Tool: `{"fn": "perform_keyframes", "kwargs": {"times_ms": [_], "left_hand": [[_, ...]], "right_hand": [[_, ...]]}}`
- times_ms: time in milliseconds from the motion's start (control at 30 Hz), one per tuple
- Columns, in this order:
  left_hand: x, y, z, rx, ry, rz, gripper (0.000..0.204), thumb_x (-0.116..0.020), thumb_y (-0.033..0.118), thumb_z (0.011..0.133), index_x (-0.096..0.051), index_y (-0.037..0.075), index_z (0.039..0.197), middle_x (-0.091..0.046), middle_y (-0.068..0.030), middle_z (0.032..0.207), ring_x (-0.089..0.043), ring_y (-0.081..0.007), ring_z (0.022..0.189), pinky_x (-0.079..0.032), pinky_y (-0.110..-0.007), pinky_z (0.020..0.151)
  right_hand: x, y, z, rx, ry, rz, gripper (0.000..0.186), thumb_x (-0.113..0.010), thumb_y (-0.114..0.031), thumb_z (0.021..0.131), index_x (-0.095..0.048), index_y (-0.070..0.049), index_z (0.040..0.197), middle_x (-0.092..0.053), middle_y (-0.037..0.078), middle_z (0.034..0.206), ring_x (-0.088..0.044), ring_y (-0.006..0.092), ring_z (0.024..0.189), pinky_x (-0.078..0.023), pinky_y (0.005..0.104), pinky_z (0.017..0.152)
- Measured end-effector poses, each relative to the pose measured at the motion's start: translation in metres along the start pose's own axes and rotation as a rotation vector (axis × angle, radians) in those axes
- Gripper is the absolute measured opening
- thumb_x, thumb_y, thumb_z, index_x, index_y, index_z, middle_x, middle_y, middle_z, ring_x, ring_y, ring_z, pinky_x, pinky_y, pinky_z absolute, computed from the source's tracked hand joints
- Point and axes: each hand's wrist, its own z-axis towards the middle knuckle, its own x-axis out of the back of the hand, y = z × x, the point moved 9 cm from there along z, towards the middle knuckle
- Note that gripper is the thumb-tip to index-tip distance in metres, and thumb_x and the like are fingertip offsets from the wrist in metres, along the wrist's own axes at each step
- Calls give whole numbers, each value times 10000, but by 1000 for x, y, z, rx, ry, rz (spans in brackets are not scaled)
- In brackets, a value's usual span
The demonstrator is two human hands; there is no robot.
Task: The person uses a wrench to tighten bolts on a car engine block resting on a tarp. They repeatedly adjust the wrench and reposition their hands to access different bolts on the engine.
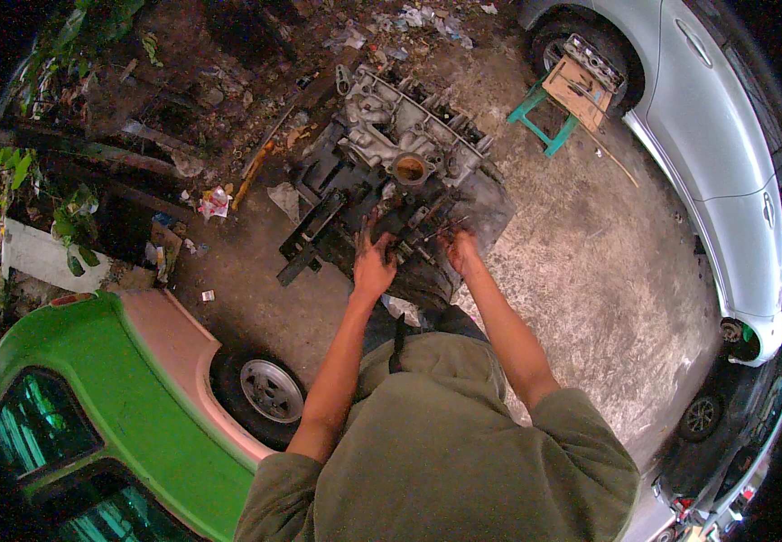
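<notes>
A greasy car engine [414, 135] stands in front of me, its grey metal top part on the far side and dark, oily parts toward me. A round opening with a brownish inside [411, 169] faces up near its middle. My left hand [375, 259] rests on the dark near parts, its blackened fingers stretched forward and apart. To the right, my right hand [459, 249] is closed, fingers bent together beside a thin dark rod-like part. What it pinches is too small and dark to make out. A dark bracket [314, 226] juts out left of my left hand.
A green car [129, 379] with a pinkish panel and wheel is close at my left. A silver car [707, 117] lines the right side. Near its wheel, a green stool [535, 117] bears a wooden board [581, 90] with a metal part. Litter and plants lie far left.
</notes>
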Motion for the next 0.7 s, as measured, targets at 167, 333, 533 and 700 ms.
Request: {"fn": "perform_keyframes", "kwargs": {"times_ms": [167,333,533,700], "left_hand": [[-16,-21,-4,243,-160,-87,386,-650,92,773,-603,84,1155,-267,-147,1495,-254,-424,1369,-351,-511,1062],[-16,-18,-2,83,-149,152,527,-696,168,771,-553,89,1273,-172,-212,1530,-314,-456,1335,-379,-469,1055],[-4,-6,-3,16,-45,4,375,-673,75,734,-607,56,1103,-238,-142,1509,-224,-406,1389,-291,-486,1112],[1,0,1,21,-38,-6,321,-649,30,730,-605,72,1046,-233,-149,1510,-229,-403,1386,-247,-487,1137]], "right_hand": [[-49,-38,-62,726,-178,-868,236,-585,-66,877,-535,-49,1107,-633,148,967,-635,335,876,-521,394,739],[-72,-14,-150,1163,-651,-1483,346,-626,-24,797,-529,-8,1128,-616,187,955,-579,435,917,-481,421,803],[-17,-35,-100,864,-156,-1156,211,-525,-165,947,-501,-20,1098,-635,144,940,-602,272,786,-488,365,713],[13,-21,-42,233,-95,-280,288,-454,-350,1001,-475,-65,1037,-651,118,902,-591,186,689,-483,333,605]]}}
